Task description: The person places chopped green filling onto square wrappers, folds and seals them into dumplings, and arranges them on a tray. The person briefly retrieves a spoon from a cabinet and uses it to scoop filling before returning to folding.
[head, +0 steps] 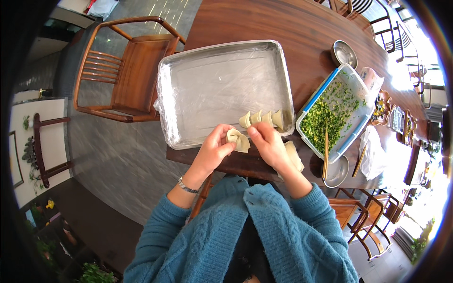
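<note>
Between the thumb and fingers of my left hand (pixel 214 144) is a folded wonton (pixel 238 141) of pale dough, held over the near edge of the tray. My right hand (pixel 268 142) is just right of it, thumb against curled fingers, with nothing visible in its grip. Beyond my hands lies a large metal tray (pixel 219 85) lined with clear plastic film. Several finished wontons (pixel 255 117) stand in a row in its near right corner. A stack of dough wrappers (pixel 293 155) sits on the table, partly hidden by my right wrist.
Right of the tray, a plastic container (pixel 357 132) with blue clips holds chopped green filling (pixel 324 118). Chopsticks (pixel 326 152) lean on its rim, above a metal bowl (pixel 336 171). Another metal bowl (pixel 344 55) and a white plastic bag (pixel 372 154) share the wooden table (pixel 247 17). A wooden chair (pixel 139 70) stands left.
</note>
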`<control>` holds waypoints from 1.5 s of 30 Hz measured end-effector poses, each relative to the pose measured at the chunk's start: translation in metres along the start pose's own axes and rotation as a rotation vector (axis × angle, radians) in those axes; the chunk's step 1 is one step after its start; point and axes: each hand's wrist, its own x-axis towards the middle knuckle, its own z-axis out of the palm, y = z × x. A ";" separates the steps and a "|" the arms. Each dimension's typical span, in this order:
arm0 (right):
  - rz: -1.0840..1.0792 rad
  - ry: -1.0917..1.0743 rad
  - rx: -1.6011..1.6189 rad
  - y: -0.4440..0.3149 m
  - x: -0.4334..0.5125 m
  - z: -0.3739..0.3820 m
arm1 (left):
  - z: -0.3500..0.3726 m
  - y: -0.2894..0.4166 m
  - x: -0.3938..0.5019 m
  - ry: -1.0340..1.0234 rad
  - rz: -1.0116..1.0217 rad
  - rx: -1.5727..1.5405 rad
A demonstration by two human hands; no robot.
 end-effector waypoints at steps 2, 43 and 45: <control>0.162 -0.090 -0.016 0.005 -0.004 -0.002 | 0.001 0.001 0.005 0.007 0.013 0.024; 0.175 0.701 -0.591 0.092 -0.011 -0.162 | -0.180 -0.061 -0.066 0.698 0.204 0.322; -0.071 0.822 -0.816 0.068 -0.002 -0.136 | -0.223 -0.071 -0.106 0.788 0.247 0.142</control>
